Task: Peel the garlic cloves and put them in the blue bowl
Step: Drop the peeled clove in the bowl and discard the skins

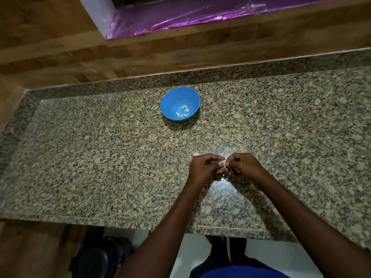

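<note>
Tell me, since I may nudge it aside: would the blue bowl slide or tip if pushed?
The blue bowl looks like thin plastic holding only a few peeled cloves, so probably light. On the polished granite counter it would likely slide. Its rounded sides suggest it may rock.

The countertop (100, 157) is speckled granite, polished and glossy, with a bright reflection near the lower centre of the frame. The blue bowl (176, 97) looks like smooth plastic with a soft shine. The wall panels (50, 47) at the upper left are wood with a visible grain, slightly satin. At the top, a purple foil sheet (180, 19) is wrinkled and very shiny.
</note>
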Action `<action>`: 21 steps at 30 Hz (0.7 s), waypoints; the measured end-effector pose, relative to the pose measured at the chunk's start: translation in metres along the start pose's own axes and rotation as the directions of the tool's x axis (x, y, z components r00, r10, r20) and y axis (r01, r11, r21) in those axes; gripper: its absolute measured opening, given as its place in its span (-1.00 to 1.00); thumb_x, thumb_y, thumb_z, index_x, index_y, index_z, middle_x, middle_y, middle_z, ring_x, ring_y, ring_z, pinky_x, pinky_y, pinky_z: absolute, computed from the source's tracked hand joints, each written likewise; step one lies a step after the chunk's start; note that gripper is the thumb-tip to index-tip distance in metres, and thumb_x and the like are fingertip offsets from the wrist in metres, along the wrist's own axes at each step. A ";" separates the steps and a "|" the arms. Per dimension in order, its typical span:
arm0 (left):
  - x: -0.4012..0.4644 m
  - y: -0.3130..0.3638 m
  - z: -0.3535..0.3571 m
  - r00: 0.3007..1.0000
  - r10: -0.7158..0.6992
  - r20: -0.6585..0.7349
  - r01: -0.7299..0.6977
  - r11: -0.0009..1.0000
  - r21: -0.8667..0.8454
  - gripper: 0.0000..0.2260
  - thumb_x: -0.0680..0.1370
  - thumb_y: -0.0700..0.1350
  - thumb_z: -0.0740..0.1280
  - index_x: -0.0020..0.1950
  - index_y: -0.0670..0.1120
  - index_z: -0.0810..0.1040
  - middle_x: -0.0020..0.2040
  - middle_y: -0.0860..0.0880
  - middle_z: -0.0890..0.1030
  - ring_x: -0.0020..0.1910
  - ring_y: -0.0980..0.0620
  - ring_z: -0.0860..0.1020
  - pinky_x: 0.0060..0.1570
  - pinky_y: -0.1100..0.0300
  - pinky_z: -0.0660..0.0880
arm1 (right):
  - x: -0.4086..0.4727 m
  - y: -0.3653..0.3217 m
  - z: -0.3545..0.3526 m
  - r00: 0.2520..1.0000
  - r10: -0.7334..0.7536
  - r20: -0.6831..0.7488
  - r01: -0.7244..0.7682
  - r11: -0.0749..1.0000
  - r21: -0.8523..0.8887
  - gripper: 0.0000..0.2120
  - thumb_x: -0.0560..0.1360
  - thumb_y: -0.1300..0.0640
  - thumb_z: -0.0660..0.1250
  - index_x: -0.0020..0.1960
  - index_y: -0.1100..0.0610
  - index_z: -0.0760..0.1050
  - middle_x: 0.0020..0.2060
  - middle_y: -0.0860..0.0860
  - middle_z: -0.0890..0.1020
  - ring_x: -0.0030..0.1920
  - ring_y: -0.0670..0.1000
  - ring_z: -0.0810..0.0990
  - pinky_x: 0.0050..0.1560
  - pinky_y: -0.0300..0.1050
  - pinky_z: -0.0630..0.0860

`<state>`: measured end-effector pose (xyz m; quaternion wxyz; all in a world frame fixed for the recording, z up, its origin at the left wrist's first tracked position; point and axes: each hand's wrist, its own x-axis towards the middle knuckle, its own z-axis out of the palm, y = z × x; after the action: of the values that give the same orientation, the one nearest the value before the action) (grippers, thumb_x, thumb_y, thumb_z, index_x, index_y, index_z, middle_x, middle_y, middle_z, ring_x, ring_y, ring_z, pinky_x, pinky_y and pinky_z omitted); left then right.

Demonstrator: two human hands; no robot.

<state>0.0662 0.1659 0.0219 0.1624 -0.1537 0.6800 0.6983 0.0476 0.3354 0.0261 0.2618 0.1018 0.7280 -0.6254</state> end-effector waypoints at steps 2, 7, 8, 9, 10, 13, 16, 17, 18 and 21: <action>-0.001 0.002 -0.002 1.000 0.010 -0.019 -0.010 1.000 0.027 -0.92 0.50 -0.30 0.48 -0.02 -0.24 0.69 -0.17 -0.28 0.70 -0.28 -0.11 0.65 -0.30 0.18 0.62 | -0.001 0.001 -0.001 1.000 -0.011 0.002 0.011 1.000 0.010 -0.89 0.54 0.32 0.35 -0.11 0.34 0.62 -0.28 0.26 0.68 -0.36 0.07 0.60 -0.39 -0.22 0.51; -0.001 0.005 -0.001 0.999 0.003 -0.043 -0.001 0.998 0.059 -0.85 0.43 -0.27 0.56 -0.06 -0.30 0.68 -0.19 -0.34 0.68 -0.34 -0.07 0.58 -0.36 0.22 0.57 | -0.004 0.002 -0.004 0.998 -0.063 0.018 0.063 0.998 -0.019 -0.88 0.50 0.21 0.49 -0.10 0.28 0.67 -0.30 0.22 0.70 -0.36 0.08 0.65 -0.30 -0.10 0.60; 0.000 0.004 -0.001 0.999 0.002 -0.042 0.000 0.998 0.061 -0.86 0.43 -0.27 0.55 -0.07 -0.29 0.69 -0.18 -0.35 0.67 -0.32 -0.08 0.59 -0.36 0.21 0.59 | -0.004 0.002 -0.005 0.998 -0.067 0.020 0.067 0.998 -0.016 -0.87 0.48 0.21 0.50 -0.10 0.29 0.66 -0.31 0.22 0.70 -0.36 0.09 0.65 -0.29 -0.06 0.63; 0.000 0.004 -0.001 0.999 -0.002 -0.035 0.004 0.998 0.057 -0.88 0.43 -0.28 0.55 -0.08 -0.27 0.69 -0.18 -0.36 0.67 -0.31 -0.10 0.61 -0.36 0.20 0.60 | -0.003 0.003 -0.005 0.997 -0.069 0.017 0.069 0.997 -0.018 -0.87 0.48 0.22 0.51 -0.10 0.30 0.66 -0.32 0.22 0.70 -0.37 0.10 0.65 -0.27 -0.03 0.65; 0.002 0.002 -0.001 0.999 -0.010 -0.030 0.012 0.999 0.051 -0.89 0.43 -0.27 0.56 -0.09 -0.25 0.70 -0.17 -0.36 0.67 -0.29 -0.10 0.62 -0.35 0.19 0.61 | -0.003 0.003 -0.005 0.998 -0.069 0.013 0.069 0.997 -0.025 -0.87 0.48 0.23 0.51 -0.11 0.31 0.65 -0.34 0.21 0.70 -0.37 0.09 0.65 -0.27 -0.02 0.65; 0.002 0.002 0.000 0.999 -0.035 -0.015 0.035 0.999 0.019 -0.93 0.44 -0.29 0.54 -0.11 -0.20 0.71 -0.16 -0.35 0.68 -0.27 -0.08 0.63 -0.30 0.19 0.62 | -0.001 0.000 -0.006 0.999 -0.034 0.019 0.034 0.999 0.004 -0.88 0.48 0.29 0.48 -0.13 0.37 0.63 -0.39 0.19 0.67 -0.41 0.07 0.63 -0.30 -0.02 0.64; 0.001 0.003 0.001 0.998 -0.060 0.005 0.060 0.998 -0.033 -0.93 0.48 -0.31 0.50 -0.06 -0.20 0.70 -0.17 -0.24 0.69 -0.30 0.01 0.62 -0.26 0.23 0.61 | 0.001 0.000 -0.007 0.997 0.065 0.046 -0.071 0.989 0.133 -0.92 0.52 0.36 0.40 -0.12 0.39 0.61 -0.39 0.17 0.66 -0.39 0.07 0.60 -0.34 -0.11 0.57; 0.001 0.003 0.001 0.998 -0.063 0.015 0.064 0.997 -0.047 -0.92 0.49 -0.31 0.49 -0.04 -0.20 0.69 -0.17 -0.21 0.69 -0.30 0.03 0.61 -0.25 0.24 0.60 | 0.001 -0.001 -0.007 0.994 0.095 0.053 -0.103 0.980 0.172 -0.93 0.52 0.37 0.39 -0.11 0.39 0.60 -0.38 0.17 0.66 -0.39 0.06 0.58 -0.36 -0.15 0.53; 0.000 0.002 0.001 0.998 -0.063 0.020 0.064 0.996 -0.055 -0.91 0.50 -0.31 0.48 -0.01 -0.21 0.69 -0.15 -0.21 0.68 -0.29 0.02 0.60 -0.25 0.24 0.59 | 0.001 -0.001 -0.007 0.991 0.115 0.061 -0.125 0.971 0.204 -0.94 0.52 0.38 0.38 -0.10 0.39 0.60 -0.37 0.17 0.66 -0.40 0.05 0.57 -0.38 -0.18 0.50; 0.000 0.001 0.002 0.998 -0.055 -0.001 0.055 0.996 -0.069 -0.89 0.52 -0.30 0.46 0.02 -0.19 0.69 -0.11 -0.24 0.68 -0.18 -0.09 0.59 -0.25 0.23 0.59 | 0.001 -0.003 -0.005 0.987 0.154 0.055 -0.163 0.949 0.269 -0.94 0.51 0.36 0.40 -0.10 0.37 0.62 -0.36 0.19 0.66 -0.43 0.02 0.58 -0.44 -0.22 0.49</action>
<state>0.0656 0.1681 0.0226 0.1754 -0.1789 0.6514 0.7162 0.0441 0.3390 0.0283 0.3068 0.1847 0.6200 -0.6981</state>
